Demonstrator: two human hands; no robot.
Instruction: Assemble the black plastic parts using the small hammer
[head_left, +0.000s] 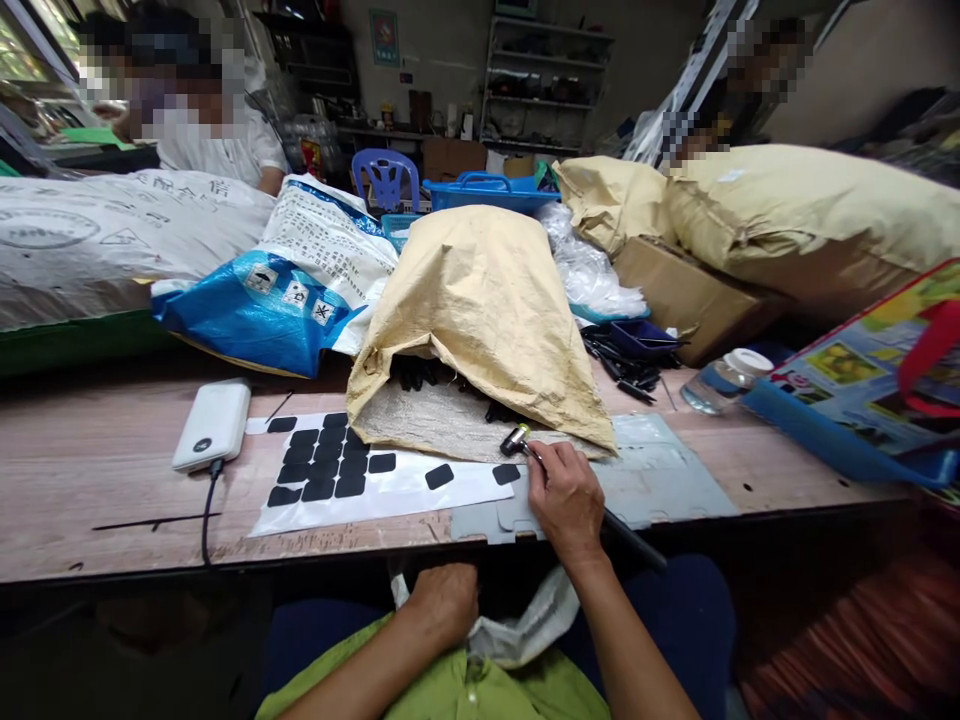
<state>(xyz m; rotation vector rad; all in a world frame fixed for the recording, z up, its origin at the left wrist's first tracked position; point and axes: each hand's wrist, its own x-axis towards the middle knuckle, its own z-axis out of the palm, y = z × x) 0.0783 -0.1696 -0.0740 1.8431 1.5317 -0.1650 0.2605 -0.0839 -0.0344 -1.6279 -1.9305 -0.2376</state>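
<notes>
At an open tan paper sack (480, 290) of half-hidden black pieces (414, 376), our right hand (568, 495) closes its fingers round a black-headed metal hammer (514, 441), but we cannot tell how our left hand (444, 603) grips.

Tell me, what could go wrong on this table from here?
The power bank's cable hangs over the table's front edge, so a passing arm might snag it and drag the power bank off. The sack's mouth gapes toward the person, so the black pieces inside could spill out. The hammer in the right hand is close to a black square and might knock it askew.
</notes>
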